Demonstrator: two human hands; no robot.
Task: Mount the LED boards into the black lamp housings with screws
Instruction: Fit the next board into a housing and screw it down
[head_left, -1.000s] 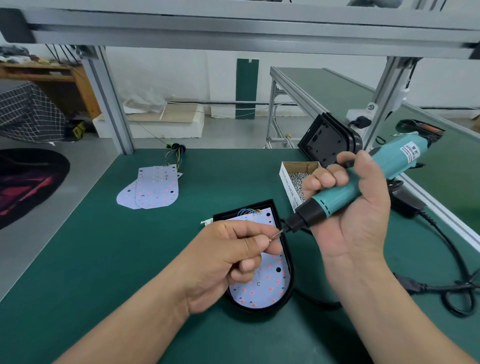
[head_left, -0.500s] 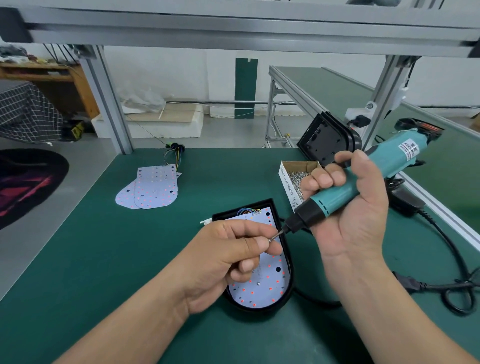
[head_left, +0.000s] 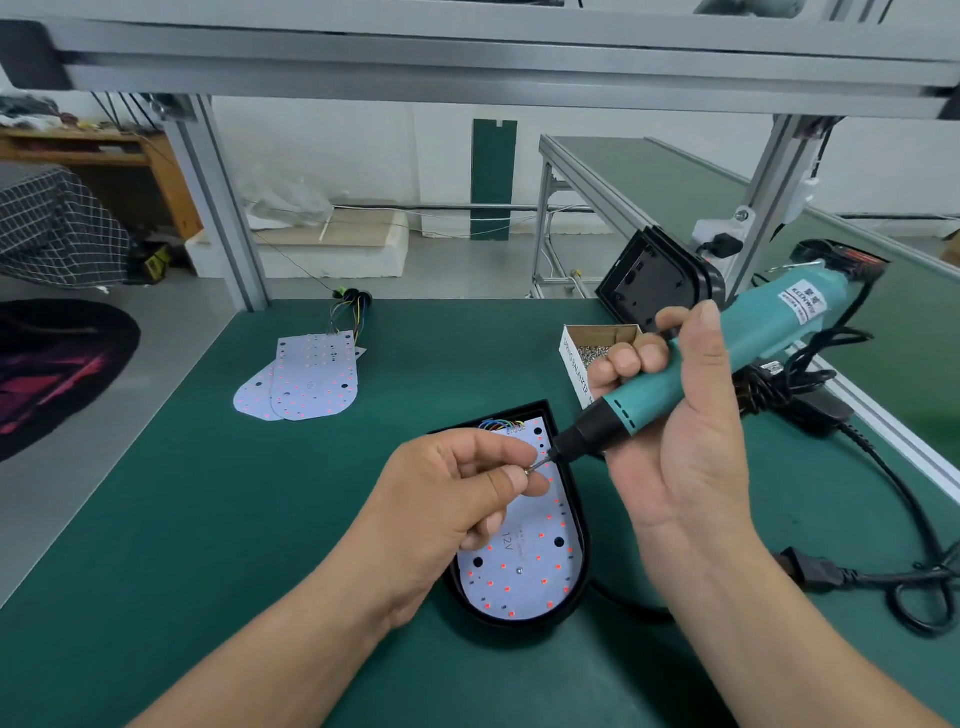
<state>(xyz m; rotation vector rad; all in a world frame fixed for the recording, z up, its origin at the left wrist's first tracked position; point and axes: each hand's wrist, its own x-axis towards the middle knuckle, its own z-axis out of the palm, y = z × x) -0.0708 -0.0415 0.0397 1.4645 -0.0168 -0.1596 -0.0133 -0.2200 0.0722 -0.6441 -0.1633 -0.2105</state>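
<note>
A black lamp housing (head_left: 579, 582) lies on the green mat with a white LED board (head_left: 524, 566) seated inside it; one screw sits in the board's lower middle. My left hand (head_left: 457, 499) hovers over the board's upper part and pinches a small screw (head_left: 531, 469) between thumb and forefinger. My right hand (head_left: 675, 431) grips a teal electric screwdriver (head_left: 727, 358), whose bit tip meets the pinched screw.
Two loose LED boards (head_left: 301, 384) with a wire bundle lie at the back left. An open cardboard box of screws (head_left: 592, 353) stands behind the screwdriver. Another black housing (head_left: 649, 280) leans by the right frame post. Black power cords (head_left: 883, 519) trail across the right side.
Almost nothing moved; the screwdriver tip and the pinched screw stay together above the board, with only a slight shift of both hands.
</note>
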